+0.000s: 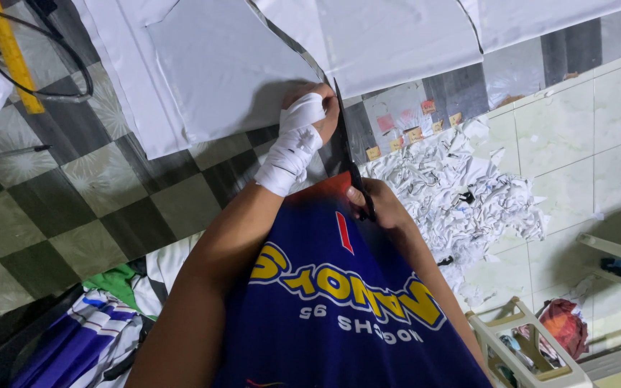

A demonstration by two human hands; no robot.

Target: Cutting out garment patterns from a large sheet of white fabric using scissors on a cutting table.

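Note:
My left hand [305,129], wrapped in a white bandage, presses down on the edge of a sheet of white fabric [231,65] right beside a cut line. Black scissors [347,152] are gripped by my right hand [381,206], their blades pointing up into the slit in the fabric just right of my left fingers. The fabric lies on a table with a black and pale checkered cover [109,194]. A blue shirt with yellow lettering [339,294] fills the lower middle of the view.
White fabric scraps [461,187] are heaped on the tiled floor to the right. A yellow ruler [8,54] and a black cable [66,79] lie at the table's upper left. Coloured clothes [102,323] sit lower left, a pale plastic rack [522,345] lower right.

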